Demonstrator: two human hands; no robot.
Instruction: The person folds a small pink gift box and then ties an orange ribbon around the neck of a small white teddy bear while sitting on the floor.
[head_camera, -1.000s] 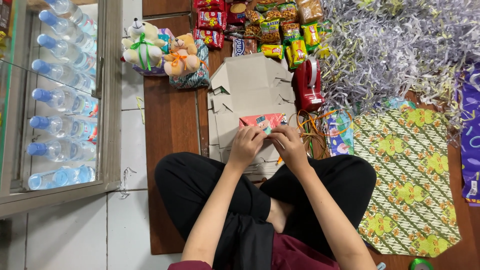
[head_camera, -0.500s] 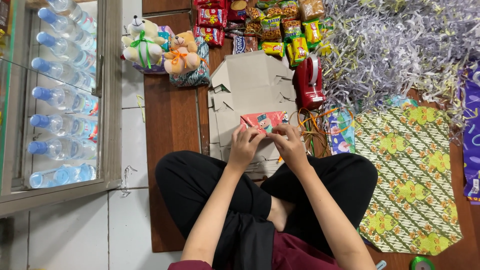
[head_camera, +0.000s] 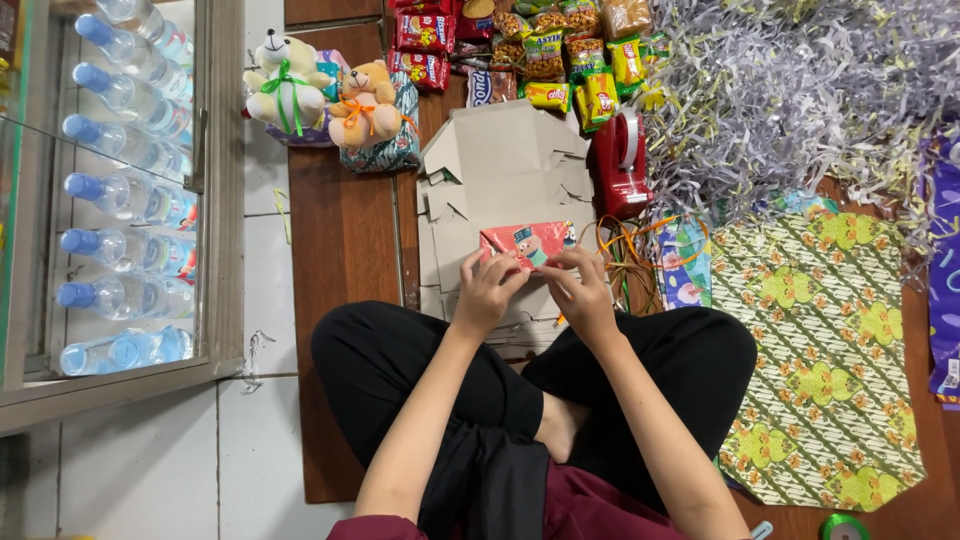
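A small box wrapped in red cartoon-print paper (head_camera: 527, 243) rests on a stack of flat grey cardboard box blanks (head_camera: 500, 170). My left hand (head_camera: 489, 289) grips its near left edge, fingers curled onto the paper. My right hand (head_camera: 580, 290) pinches the near right edge, fingertips pressing a fold of the paper. Both hands sit just above my crossed legs in black trousers (head_camera: 400, 370).
A red tape dispenser (head_camera: 620, 165) stands right of the cardboard, with orange cord (head_camera: 630, 250) beside it. Snack packets (head_camera: 540, 50), two plush bears (head_camera: 330, 100), shredded paper (head_camera: 800, 90), green patterned wrapping paper (head_camera: 830, 350) and a cabinet of water bottles (head_camera: 120, 200) surround me.
The wrapped box has turned in my hands, showing more of its red printed face. Both hands stay on its near edge.
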